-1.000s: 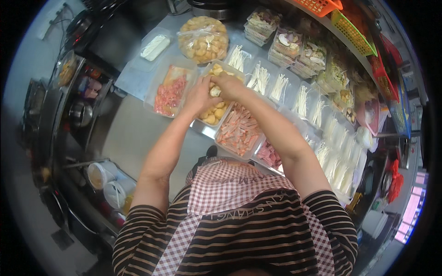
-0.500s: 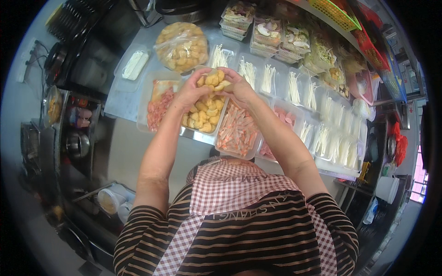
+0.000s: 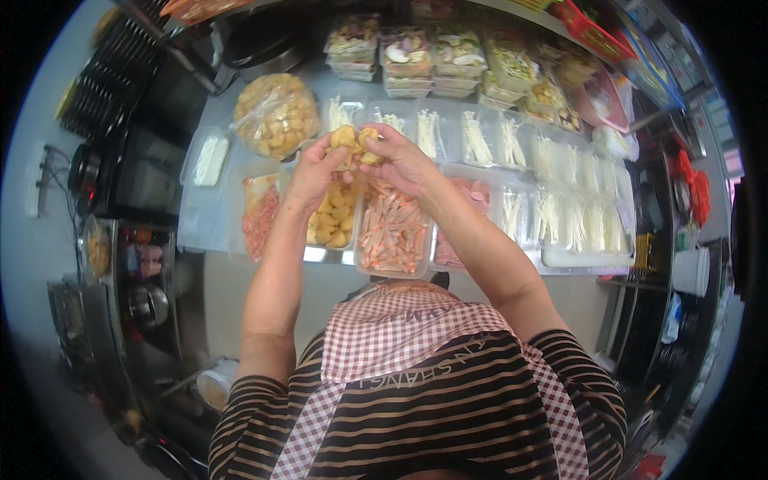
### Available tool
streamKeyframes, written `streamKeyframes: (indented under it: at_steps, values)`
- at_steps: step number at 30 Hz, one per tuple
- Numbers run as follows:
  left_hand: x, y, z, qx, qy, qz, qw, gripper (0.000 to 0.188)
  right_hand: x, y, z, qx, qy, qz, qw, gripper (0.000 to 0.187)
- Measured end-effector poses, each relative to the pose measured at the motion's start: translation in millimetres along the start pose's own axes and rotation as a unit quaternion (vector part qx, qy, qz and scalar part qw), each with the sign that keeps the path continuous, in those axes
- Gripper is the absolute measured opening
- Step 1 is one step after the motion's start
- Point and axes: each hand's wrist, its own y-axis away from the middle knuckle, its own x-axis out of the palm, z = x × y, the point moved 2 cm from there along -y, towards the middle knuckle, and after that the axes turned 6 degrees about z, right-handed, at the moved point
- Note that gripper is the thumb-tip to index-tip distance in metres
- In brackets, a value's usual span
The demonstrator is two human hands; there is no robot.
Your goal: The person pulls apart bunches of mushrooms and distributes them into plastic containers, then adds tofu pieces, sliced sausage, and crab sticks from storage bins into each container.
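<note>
Step in hand, by judgement: working a few golden-brown puffs [image 3: 344,138] apart or together between both hands, above the far end of a clear tub [image 3: 333,247] of similar puffs. Left hand [image 3: 314,172]: narrow and curled, with thumb and fingers closed about at least one puff. Right hand [image 3: 402,164]: likewise narrow, thumb pressed over another puff, fingers bent beneath; near the left hand, with the puffs between. Exact number of pieces: impossible to tell behind the thumbs.

Called for in the next move, again by judgement: a light, even pinch from both thumbs, with the hands close together over the tub, so as to catch any loose piece there and not among the neighbouring foods.

Appearance of the puffs: rounded, lumpy and irregular; yellow on the lit faces, browner along edges and folds. Seemingly light and soft, and thus likely to dent under firm pressure. Whole or torn: not clear at this scale.

Just right of the tub, orange-and-white strips [image 3: 392,228] in another container; to the left, pink meat [image 3: 260,222]. At the far left, a clear bag of round brown pieces [image 3: 276,116]; farther right, rows of thin white mushrooms [image 3: 478,138] in clear packs.
</note>
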Motion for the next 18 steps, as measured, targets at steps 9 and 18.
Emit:
streamKeyframes:
  at_steps: [9,18]
  values:
    - [107,-69,6,-0.040,-0.075,0.132,0.988,0.031,-57,84,64,-0.082,-0.074,-0.077,0.991,0.030]
    - [263,-118,67,-0.087,-0.020,0.227,0.970,0.033,-149,219,130,-0.130,0.020,-0.230,0.964,0.034]
